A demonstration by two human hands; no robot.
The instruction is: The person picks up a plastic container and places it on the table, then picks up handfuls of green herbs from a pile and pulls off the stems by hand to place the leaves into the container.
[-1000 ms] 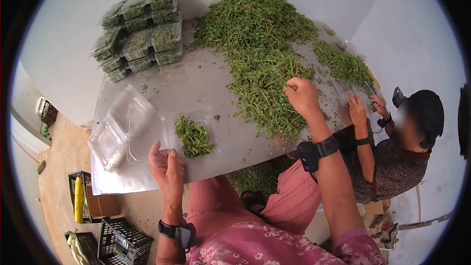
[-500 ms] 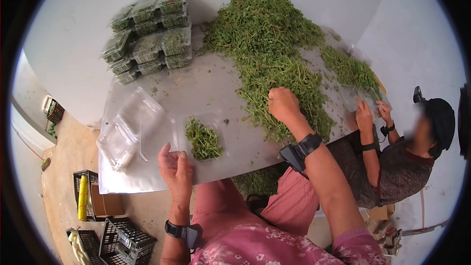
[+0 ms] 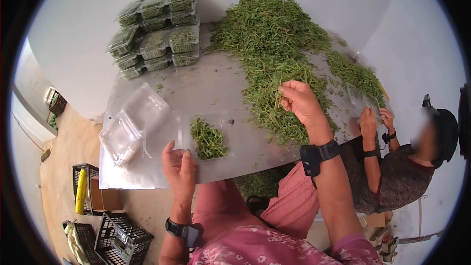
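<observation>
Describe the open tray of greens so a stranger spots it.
Find the grey table. Near its front edge, by the left hand, lies a clear tray. Unlike the empty trays left of it and the closed boxes farther back, it lies open with greens inside.

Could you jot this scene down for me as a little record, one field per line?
Surface: grey table
Left hand: fingers loosely curled, at the near edge of an open clear clamshell; contact unclear
Clamshell contents: small heap of leafy sprigs
Right hand: pinching a thin green stem over the big pile of greens
Far left of table: stacked, filled clear boxes
Near left: empty clear containers
Right side: another person's hands at a clear container
Floor: black crates
</observation>
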